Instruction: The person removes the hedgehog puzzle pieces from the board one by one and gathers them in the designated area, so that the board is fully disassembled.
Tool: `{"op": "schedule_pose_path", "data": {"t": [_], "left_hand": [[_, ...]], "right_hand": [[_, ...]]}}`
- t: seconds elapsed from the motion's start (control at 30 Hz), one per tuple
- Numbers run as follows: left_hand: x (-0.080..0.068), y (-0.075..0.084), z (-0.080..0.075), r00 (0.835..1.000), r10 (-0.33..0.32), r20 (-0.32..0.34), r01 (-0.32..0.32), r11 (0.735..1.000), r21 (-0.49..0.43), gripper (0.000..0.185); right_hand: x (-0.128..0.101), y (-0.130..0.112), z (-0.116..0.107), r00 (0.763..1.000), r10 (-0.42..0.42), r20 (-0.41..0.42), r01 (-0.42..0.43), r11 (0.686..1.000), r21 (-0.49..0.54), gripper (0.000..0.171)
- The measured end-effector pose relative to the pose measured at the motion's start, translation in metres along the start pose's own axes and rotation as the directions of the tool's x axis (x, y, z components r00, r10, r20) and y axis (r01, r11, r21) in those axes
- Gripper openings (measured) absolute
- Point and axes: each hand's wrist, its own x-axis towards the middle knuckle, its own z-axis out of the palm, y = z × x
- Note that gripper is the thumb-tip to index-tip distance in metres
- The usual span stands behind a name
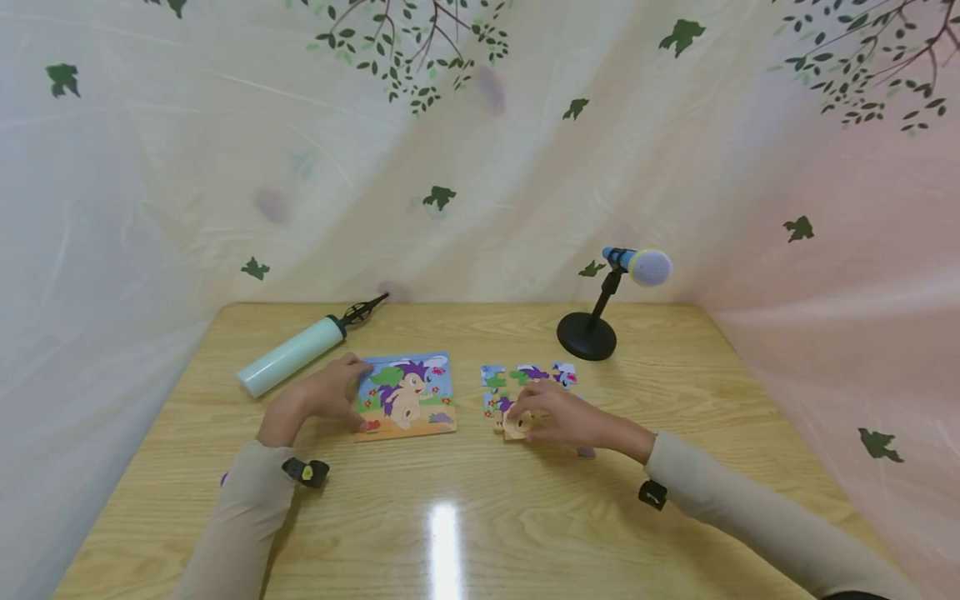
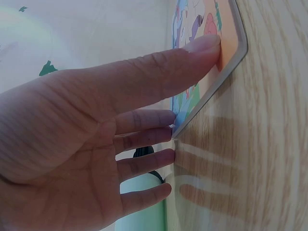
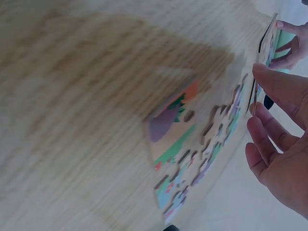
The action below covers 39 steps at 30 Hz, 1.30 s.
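Note:
A puzzle board [image 1: 408, 396] with a purple-haired hedgehog picture lies on the table, left of centre. My left hand [image 1: 330, 396] rests at its left side, the thumb on the picture's near corner and the straight fingers by the far corner. To the right are several loose puzzle pieces [image 1: 492, 377] laid near one another. Over them, my right hand [image 1: 551, 412] pinches one puzzle piece [image 3: 256, 94] between thumb and fingertips; the right wrist view shows it edge-on. A purple and orange corner piece [image 3: 168, 120] lies flat nearby. The hand hides some pieces in the head view.
Behind the board, a mint-green hand pump [image 1: 292, 358] with a black nozzle lies at the back left. A toy microphone [image 1: 648, 267] on a black round stand [image 1: 587, 336] stands at the back right. A pale leaf-print curtain [image 1: 510, 208] hangs behind the table [image 1: 375, 517].

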Motion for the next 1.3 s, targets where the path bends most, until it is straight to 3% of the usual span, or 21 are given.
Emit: {"op": "schedule_pose_path", "data": {"t": [0.77, 1.3], "left_hand": [[-0.001, 0.001, -0.002, 1.000, -0.004, 0.013, 0.004, 1.000, -0.006, 0.099], [0.000, -0.001, -0.001, 1.000, 0.011, 0.013, -0.011, 1.000, -0.008, 0.099]], "right_hand": [[-0.024, 0.000, 0.008, 0.999, 0.027, 0.041, -0.026, 0.999, -0.043, 0.030], [-0.038, 0.011, 0.004, 0.996, 0.049, 0.077, -0.051, 0.998, 0.024, 0.032]]}}
